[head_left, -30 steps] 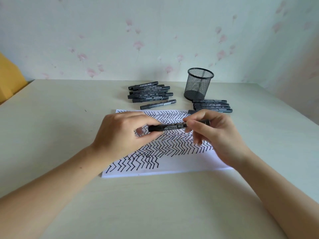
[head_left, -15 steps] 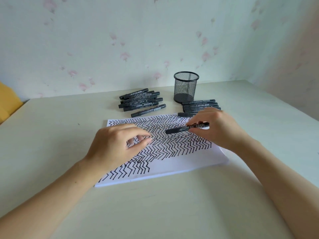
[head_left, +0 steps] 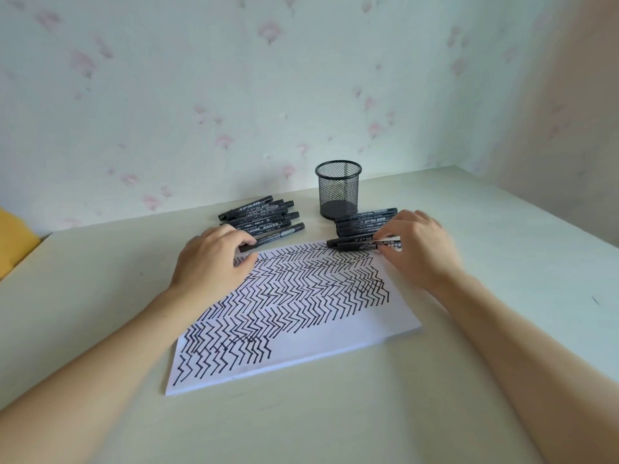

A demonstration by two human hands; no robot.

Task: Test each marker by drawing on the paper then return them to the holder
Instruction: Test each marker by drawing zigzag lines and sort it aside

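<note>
A white paper point(head_left: 338, 336) covered in black zigzag lines lies in the middle of the table. Behind it stands an empty black mesh holder point(head_left: 338, 192). Several black markers lie in a left pile point(head_left: 258, 214), and several more in a right row point(head_left: 363, 221). My right hand point(head_left: 418, 251) pinches a capped black marker point(head_left: 358, 244) that lies level at the front of the right row, over the paper's far edge. My left hand point(head_left: 212, 259) curls its fingers over the left end of the nearest marker point(head_left: 278, 235) of the left pile.
The pale table point(head_left: 100, 296) meets a flowered wall at the back, and its right edge runs off at the far right. A yellow object point(head_left: 15, 242) sits at the left edge. A small dark mark point(head_left: 595, 300) is on the table to the right.
My right hand carried the marker from above the paper back to the right row. My left hand let go of it and reached forward to the left pile. The view tilted up.
</note>
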